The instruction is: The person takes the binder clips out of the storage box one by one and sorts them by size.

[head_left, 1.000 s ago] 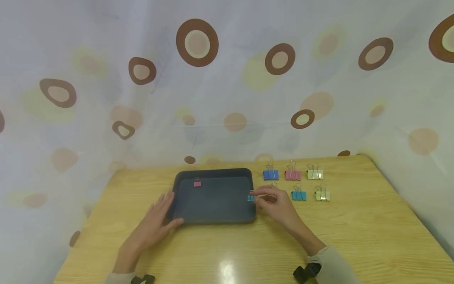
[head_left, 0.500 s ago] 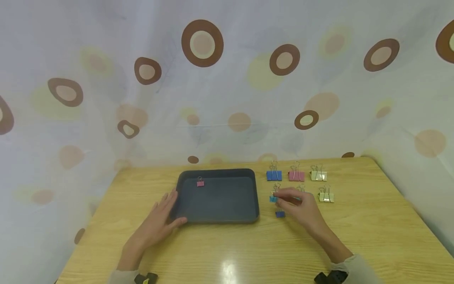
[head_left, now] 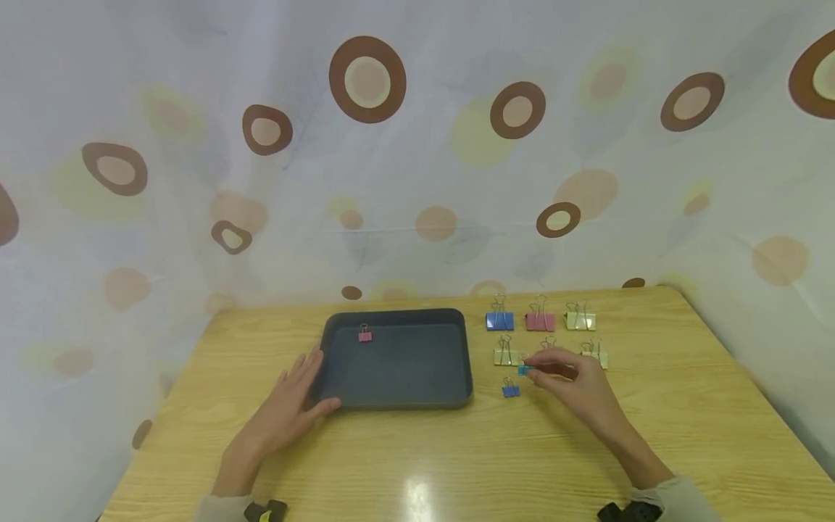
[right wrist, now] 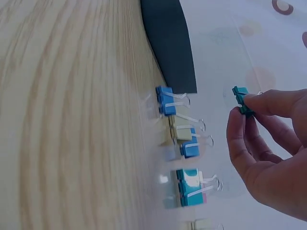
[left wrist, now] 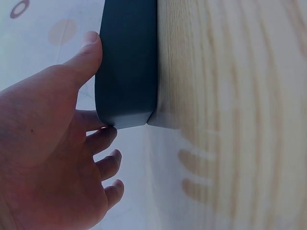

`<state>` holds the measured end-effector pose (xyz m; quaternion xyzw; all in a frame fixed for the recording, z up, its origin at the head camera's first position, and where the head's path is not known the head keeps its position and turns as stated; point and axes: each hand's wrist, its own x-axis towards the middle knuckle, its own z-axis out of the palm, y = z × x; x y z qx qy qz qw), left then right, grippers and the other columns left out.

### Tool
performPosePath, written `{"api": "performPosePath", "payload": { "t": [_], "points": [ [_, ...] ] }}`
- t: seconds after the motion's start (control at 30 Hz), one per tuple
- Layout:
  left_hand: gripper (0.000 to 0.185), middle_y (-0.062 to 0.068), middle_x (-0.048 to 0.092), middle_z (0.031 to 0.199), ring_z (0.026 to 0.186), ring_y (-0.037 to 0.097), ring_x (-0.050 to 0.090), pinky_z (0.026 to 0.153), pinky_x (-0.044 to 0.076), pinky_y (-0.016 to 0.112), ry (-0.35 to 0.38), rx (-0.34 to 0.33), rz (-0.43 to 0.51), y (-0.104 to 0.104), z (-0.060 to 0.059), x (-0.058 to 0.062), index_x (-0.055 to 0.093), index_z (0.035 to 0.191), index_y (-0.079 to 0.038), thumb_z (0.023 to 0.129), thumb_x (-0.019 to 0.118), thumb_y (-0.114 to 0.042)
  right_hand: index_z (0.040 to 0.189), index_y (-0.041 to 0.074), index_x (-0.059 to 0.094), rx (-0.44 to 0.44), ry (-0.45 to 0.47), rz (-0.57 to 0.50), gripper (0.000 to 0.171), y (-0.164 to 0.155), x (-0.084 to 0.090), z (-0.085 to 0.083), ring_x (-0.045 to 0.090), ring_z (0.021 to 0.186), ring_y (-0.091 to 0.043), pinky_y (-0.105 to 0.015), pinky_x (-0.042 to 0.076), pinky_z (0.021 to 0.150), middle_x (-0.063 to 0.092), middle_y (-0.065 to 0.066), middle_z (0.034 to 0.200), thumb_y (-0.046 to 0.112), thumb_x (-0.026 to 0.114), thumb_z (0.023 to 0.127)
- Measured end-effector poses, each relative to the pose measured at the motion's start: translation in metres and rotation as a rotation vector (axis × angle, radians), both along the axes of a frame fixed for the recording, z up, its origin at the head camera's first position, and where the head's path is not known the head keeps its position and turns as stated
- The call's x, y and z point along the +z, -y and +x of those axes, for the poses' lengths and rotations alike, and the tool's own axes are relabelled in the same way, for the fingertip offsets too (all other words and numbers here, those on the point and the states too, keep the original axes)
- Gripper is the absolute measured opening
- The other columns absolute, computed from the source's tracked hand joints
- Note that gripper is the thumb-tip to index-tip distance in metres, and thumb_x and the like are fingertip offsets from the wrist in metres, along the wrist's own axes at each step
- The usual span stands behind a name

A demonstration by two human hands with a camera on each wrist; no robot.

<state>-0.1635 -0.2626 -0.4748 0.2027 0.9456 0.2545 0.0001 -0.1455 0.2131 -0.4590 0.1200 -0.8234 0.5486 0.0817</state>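
Starting at the left, we are seeing the left hand point(head_left: 287, 409) lying against the near left corner of the dark tray point(head_left: 398, 399), fingers point(left wrist: 108, 165) loosely spread, thumb along the rim, gripping nothing. Inside the tray, a small pink clip point(head_left: 364, 334) is sitting near the far left corner.

Moving right across the wooden surface point(head_left: 457, 457), we are finding a small blue clip point(head_left: 511, 391) lying alone just past the tray, and behind it two rows of bigger binder clips: blue point(head_left: 499, 320), pink point(head_left: 540, 320) and pale yellow point(head_left: 580, 320) at the back, with another pale one point(head_left: 505, 356) in front.

The right hand point(head_left: 577, 388) is hovering over that front row, thumb and forefinger pinching a small teal clip point(right wrist: 242, 99), held clear of the surface; the other fingers are curling loosely beneath.

The risk, as we are judging it: that pinch is catching only the clip's edge, so it could spring free and skid among the rows. The hand is also sitting low enough to nudge the neighbours out of line.

We are making out no brand, label or writing anywhere.
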Motion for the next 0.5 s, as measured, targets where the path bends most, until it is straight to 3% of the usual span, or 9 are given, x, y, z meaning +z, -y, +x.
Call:
{"api": "performPosePath", "payload": {
  "t": [0.17, 0.5],
  "points": [
    [0.089, 0.020, 0.020, 0.168, 0.153, 0.047, 0.016, 0.120, 0.013, 0.068, 0.003, 0.003, -0.003, 0.000, 0.000, -0.001, 0.024, 0.161, 0.003, 0.100, 0.064, -0.048, 0.106, 0.005, 0.078, -0.057, 0.000, 0.086, 0.012, -0.014, -0.002, 0.000, 0.072, 0.096, -0.011, -0.018, 0.057, 0.083, 0.077, -0.012, 0.107, 0.009, 0.076, 0.094],
    [0.090, 0.022, 0.018, 0.168, 0.153, 0.047, 0.015, 0.120, 0.012, 0.068, 0.001, -0.001, -0.009, 0.000, 0.000, -0.002, 0.022, 0.161, 0.004, 0.100, 0.063, -0.049, 0.102, 0.002, 0.078, -0.104, 0.153, 0.214, 0.014, -0.033, -0.007, -0.002, 0.070, 0.084, -0.016, -0.023, 0.057, 0.072, 0.076, -0.010, 0.099, 0.012, 0.078, 0.092]
  ]
}}
